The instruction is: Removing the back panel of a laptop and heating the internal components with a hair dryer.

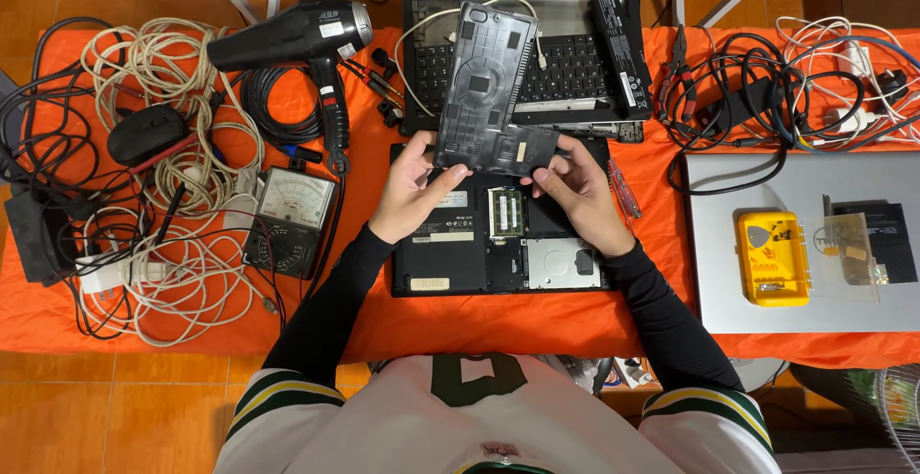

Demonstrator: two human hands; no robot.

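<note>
Both of your hands lift a black plastic access panel [489, 91] clear of an upturned black laptop [450, 254] that lies on the orange-covered surface [537, 325]. Your left hand [414, 191] is clamped on the panel's lower left corner, thumb across its face, and your right hand [575, 191] pinches the lower right edge. The panel stands tilted, with its top leaning away over a second laptop [575, 62], which sits open with its keyboard up just behind the first. Under your hands, the opened bay shows a green memory module [506, 213] and a silver drive [561, 263].

To your left, a black hair dryer [297, 38] rests beside coils of white cable [172, 177], and an analogue multimeter [292, 220] lies just off the laptop's left edge. To your right, a closed silver laptop [728, 273] carries a yellow case [772, 258], with tangled black leads [738, 100] and pliers [678, 67] behind it. A red-handled screwdriver [625, 191] lies beside your right wrist.
</note>
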